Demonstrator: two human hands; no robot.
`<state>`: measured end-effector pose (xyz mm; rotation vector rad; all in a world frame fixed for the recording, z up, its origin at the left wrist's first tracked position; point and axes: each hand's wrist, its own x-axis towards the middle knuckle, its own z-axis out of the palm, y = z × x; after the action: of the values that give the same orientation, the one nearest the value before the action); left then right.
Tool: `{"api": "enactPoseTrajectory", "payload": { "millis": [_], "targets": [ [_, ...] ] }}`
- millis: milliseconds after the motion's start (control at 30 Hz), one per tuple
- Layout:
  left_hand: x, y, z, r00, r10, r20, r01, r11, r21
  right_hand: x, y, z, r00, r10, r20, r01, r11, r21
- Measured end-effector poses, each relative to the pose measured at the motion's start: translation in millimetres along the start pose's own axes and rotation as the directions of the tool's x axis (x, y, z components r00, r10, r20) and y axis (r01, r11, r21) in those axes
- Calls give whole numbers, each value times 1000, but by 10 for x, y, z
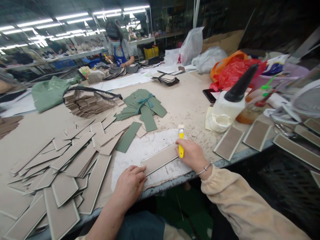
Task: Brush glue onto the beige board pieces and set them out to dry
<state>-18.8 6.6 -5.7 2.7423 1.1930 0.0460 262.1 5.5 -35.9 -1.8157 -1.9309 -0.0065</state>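
A beige rectangular panel with pale edges [160, 159] lies on a white sheet [126, 170] near the table's front edge. At its left end, my left hand [132, 183] is closed, fingers together, with the tips gripping the panel's corner. My right hand [192, 154] is closed around a small paintbrush with a yellow handle [181, 146], bristles pointing away from me. Its fingertips also touch the panel's right end. Just behind the sheet's left part is a single green strip [128, 137]. A bundle of green strips [150, 115] tied with green cloth lies beyond.
Many beige panels [67, 166] are heaped on the left. Behind them sits a tied beige stack [90, 101]. At right stand a white bottle with black nozzle [231, 103] and a phone [209, 96]; panels [228, 143] overhang the edge. A co-worker [121, 50] sits across.
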Motion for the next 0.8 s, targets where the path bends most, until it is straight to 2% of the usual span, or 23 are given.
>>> {"api": "enactPoseTrajectory", "payload": {
  "millis": [67, 133, 233, 333, 433, 600, 700, 800],
  "targets": [
    [6, 0, 3, 1000, 6, 0, -6, 1000, 11, -28, -79, -14, 998, -63, -6, 63, 998, 13],
    [11, -1, 9, 1000, 11, 4, -11, 1000, 25, -71, -225, 1, 987, -158, -5, 157, 982, 109],
    [13, -2, 24, 1000, 13, 14, -14, 999, 37, -163, -505, 91, 936, -351, 19, 332, 899, 285],
    [14, -1, 34, 1000, 3, 11, -4, 999, 36, -265, -695, 206, 893, -443, 81, 394, 856, 334],
    [18, -1, 29, 1000, 1, 15, -2, 1000, 24, -327, -663, 263, 912, -390, 129, 335, 888, 316],
    [30, 18, 9, 999, -29, 30, 29, 1000, 11, -298, -316, 213, 971, -209, 118, 180, 959, 218],
    [31, 51, 14, 997, -73, 13, 74, 997, -21, -273, -209, 189, 978, -192, 83, 175, 969, 176],
    [47, 77, 29, 991, -133, -21, 131, 989, -63, -273, -215, 200, 977, -208, 57, 198, 971, 136]
  ]
}}
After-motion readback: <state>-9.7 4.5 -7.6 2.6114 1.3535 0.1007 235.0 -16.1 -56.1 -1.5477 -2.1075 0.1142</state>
